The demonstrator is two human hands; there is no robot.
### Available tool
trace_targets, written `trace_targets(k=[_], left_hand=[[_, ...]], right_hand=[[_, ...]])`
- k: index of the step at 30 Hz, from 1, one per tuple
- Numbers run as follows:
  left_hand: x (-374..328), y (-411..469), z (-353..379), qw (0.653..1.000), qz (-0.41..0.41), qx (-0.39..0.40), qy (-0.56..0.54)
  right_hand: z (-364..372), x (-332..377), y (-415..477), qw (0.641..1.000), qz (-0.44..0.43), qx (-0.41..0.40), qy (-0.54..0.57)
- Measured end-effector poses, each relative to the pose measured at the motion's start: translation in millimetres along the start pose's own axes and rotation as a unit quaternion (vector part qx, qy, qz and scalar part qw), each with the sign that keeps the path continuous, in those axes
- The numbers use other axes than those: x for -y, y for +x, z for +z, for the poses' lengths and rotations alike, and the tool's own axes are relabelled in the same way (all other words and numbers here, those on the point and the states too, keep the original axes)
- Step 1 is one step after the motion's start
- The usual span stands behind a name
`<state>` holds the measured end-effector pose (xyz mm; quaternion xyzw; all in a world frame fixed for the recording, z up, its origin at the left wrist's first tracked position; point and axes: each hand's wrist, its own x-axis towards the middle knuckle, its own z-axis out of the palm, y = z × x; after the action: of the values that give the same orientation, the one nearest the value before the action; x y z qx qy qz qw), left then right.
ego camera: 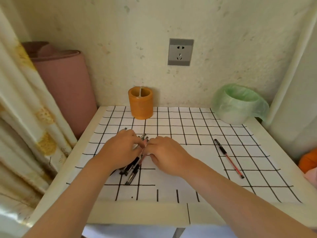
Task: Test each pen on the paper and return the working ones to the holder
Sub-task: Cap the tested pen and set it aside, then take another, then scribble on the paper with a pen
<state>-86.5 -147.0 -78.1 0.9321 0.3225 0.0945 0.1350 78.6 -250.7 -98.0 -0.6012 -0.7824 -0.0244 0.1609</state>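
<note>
Now two hands on the bunch, one pen apart

Firstly the count: two hands, one holder, one bin, one single pen and one bunch of pens [131, 170]. The bunch lies on the left middle of the paper [180, 169], and its pens overlap, so I cannot count them exactly; several black tips show below the hands and a few ends above them. The left hand [120, 148] lies over the bunch with its fingers [133, 136] bent down onto it, but I cannot tell if they grip anything. The right hand [167, 154] meets it from the right, and its fingers [154, 141] seem to pinch together on a reddish pen [143, 156] at the right side of the bunch.

The single pen [229, 158], red with a black cap, lies alone on the right part of the paper, well apart from the hands. The orange holder [141, 104] stands upright at the back edge, near the wall, with a thin divider inside. The bin [237, 103] with a green bag stands at the back right corner.

The paper covers most of the surface [137, 213]; a bare strip stays along the near edge and the left edge. Between the bunch and the single pen the paper is free.

A pink roll [66, 86] and a curtain [25, 109] close the left side. An orange thing [308, 160] is cut off at the right edge, and I cannot make it out.
</note>
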Motion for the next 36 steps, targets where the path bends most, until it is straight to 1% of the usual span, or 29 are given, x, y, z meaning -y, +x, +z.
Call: trace_targets(k=[3, 6, 10, 12, 14, 17, 19, 21, 24, 27, 30, 34, 36], left_hand=[[10, -6, -1, 1.000, 0.008, 0.028, 0.006], [16, -10, 0, 0.998, 0.001, 0.058, 0.002], [19, -11, 1, 0.998, -0.006, 0.064, -0.015], [22, -11, 2, 0.998, -0.004, 0.058, -0.026], [22, -10, 1, 0.998, -0.004, 0.046, -0.039], [15, -8, -4, 0.998, 0.011, 0.016, -0.062], [7, -8, -9, 0.996, 0.003, -0.001, -0.094], [2, -9, -11, 0.993, -0.010, 0.002, -0.114], [-3, -10, -8, 0.997, -0.018, 0.011, -0.075], [-7, -7, -7, 0.999, -0.028, -0.001, -0.025], [-9, -4, -6, 0.999, -0.029, 0.003, -0.029], [-17, -2, -4, 0.998, -0.018, -0.013, -0.062], [-21, -2, -1, 0.996, -0.019, -0.018, -0.083]], right_hand=[[10, 12, 8, 0.999, -0.048, 0.015, -0.011], [16, 15, 12, 0.997, -0.074, 0.035, -0.006], [21, 11, 10, 0.994, -0.095, 0.044, -0.028], [20, 8, 10, 0.994, -0.099, 0.035, -0.041], [13, 4, 12, 0.996, -0.086, 0.017, -0.029], [-4, -3, 11, 0.999, -0.037, -0.005, -0.010], [-11, -10, 6, 1.000, -0.005, -0.008, 0.000], [-14, -16, 0, 1.000, 0.022, -0.011, 0.006], [-14, -19, -7, 0.998, 0.062, -0.009, 0.000], [-16, -15, -8, 0.995, 0.098, -0.015, -0.027], [-16, -15, -5, 0.994, 0.107, 0.006, -0.038], [-17, -17, -8, 0.994, 0.098, 0.026, 0.038], [-17, -14, -12, 0.994, 0.091, 0.043, 0.051]])
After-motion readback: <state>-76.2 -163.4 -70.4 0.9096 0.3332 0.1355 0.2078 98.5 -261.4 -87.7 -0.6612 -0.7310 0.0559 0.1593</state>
